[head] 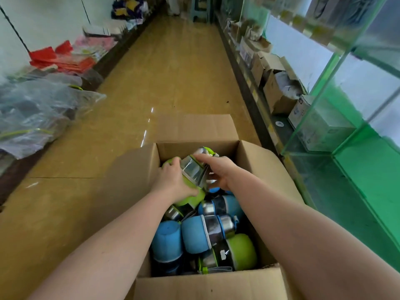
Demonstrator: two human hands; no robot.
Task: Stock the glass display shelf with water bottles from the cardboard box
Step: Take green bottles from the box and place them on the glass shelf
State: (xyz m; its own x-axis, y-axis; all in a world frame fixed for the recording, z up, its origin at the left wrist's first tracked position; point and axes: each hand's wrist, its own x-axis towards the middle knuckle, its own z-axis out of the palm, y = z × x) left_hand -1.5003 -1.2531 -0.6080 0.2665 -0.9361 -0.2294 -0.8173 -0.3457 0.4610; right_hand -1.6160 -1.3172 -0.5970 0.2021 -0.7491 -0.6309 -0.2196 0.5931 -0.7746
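Observation:
An open cardboard box point(255, 161) stands on the floor below me, filled with several blue and green water bottles lying on their sides. Both hands reach into its far end. My left hand point(173, 180) grips a green bottle point(192, 198) with a shiny steel middle. My right hand point(216, 169) holds the steel part of a second green bottle point(202, 152) right beside it. Blue bottles point(207, 232) fill the near half. The glass display shelf point(337, 118) with green edges runs along the right.
Small cardboard boxes point(279, 92) sit on the shelf's lowest level on the right. Plastic-wrapped goods point(36, 113) and red packets point(58, 59) lie on a low ledge on the left. A shiny tan floor aisle point(173, 72) stretches ahead.

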